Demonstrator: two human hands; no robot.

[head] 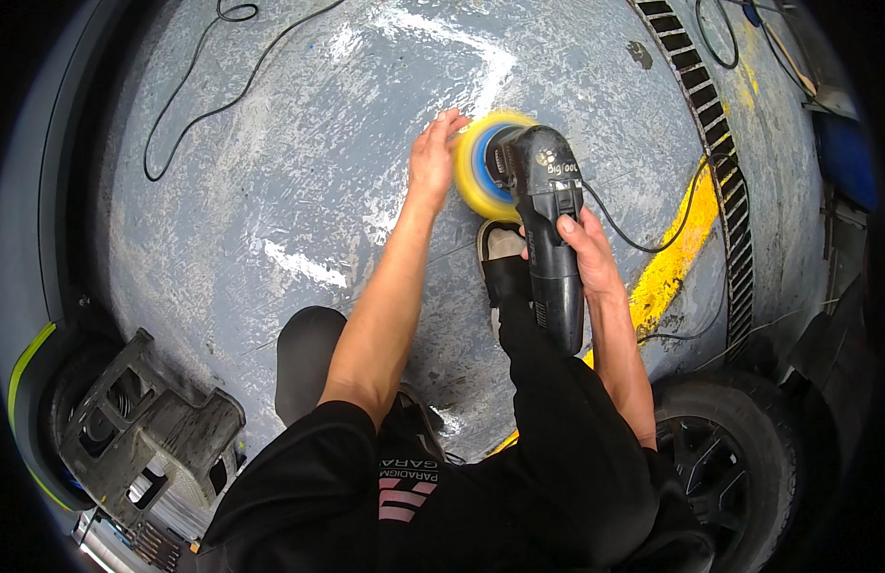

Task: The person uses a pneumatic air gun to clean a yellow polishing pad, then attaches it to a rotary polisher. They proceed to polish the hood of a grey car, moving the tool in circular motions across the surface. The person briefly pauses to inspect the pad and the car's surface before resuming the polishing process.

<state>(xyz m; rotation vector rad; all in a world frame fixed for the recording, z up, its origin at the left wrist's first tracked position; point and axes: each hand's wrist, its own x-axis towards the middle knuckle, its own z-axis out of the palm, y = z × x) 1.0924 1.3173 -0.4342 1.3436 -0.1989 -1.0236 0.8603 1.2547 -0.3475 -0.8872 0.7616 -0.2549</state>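
My right hand (589, 247) is closed around the body of a black corded polisher (550, 208), its thumb resting on top near the switch. The polisher's head carries a round yellow foam pad (491, 204) with a blue backing; the pad face is turned towards my left hand and looks blurred. My left hand (437, 154) is raised at the pad's left edge, fingers bent and apart, holding nothing. Whether its fingertips touch the pad I cannot tell. Part of my right hand is hidden behind the polisher.
Dark cables (220, 109) lie on the worn grey floor (328, 157). A floor grate (714, 122) and a yellow line (671, 272) run along the right. A wheel with a tire (779, 444) is at lower right. A grey plastic step stool (192, 415) and a vehicle's side (27, 215) stand left.
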